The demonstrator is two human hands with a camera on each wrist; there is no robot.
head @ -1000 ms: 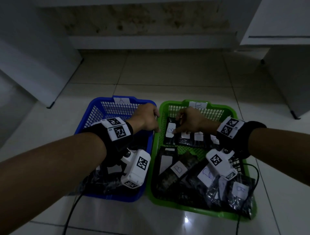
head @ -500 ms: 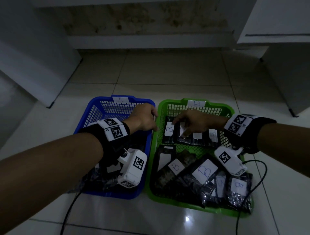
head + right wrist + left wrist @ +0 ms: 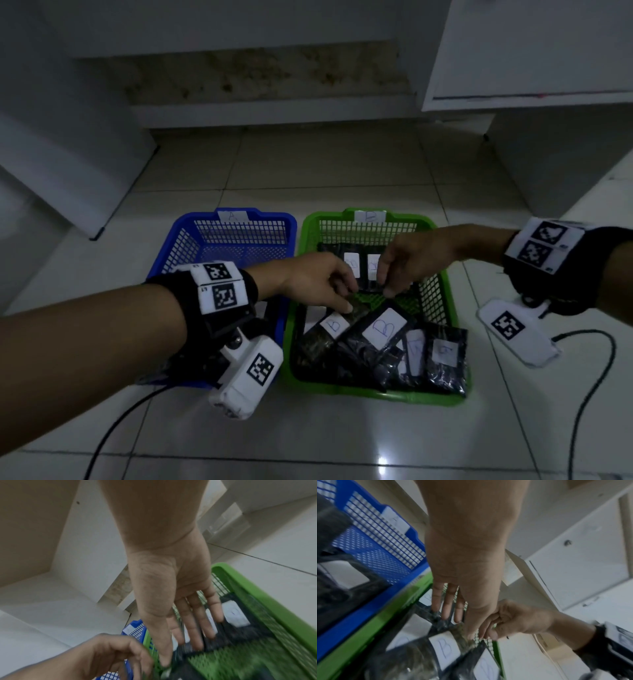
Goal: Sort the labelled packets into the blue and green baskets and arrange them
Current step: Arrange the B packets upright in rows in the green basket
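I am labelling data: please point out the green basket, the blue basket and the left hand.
green basket (image 3: pixel 376 397), head view, near rim.
blue basket (image 3: pixel 274 216), head view, far rim.
left hand (image 3: pixel 315 279), head view, back of hand.

Bare forearms, black wrist straps, white camera units

Left hand (image 3: pixel 318 284) and right hand (image 3: pixel 414 260) are bare, with no sleeves on the forearms; each wrist wears a wide black strap (image 3: pixel 191 308) carrying two white tags (image 3: pixel 219 287) printed with black square-code markers; under each wrist hangs a white rounded camera housing (image 3: pixel 246 377) bearing one more such marker, the right one (image 3: pixel 517 332) likewise; a thin black cable (image 3: pixel 582 394) trails from the right unit, another (image 3: pixel 113 428) from the left.
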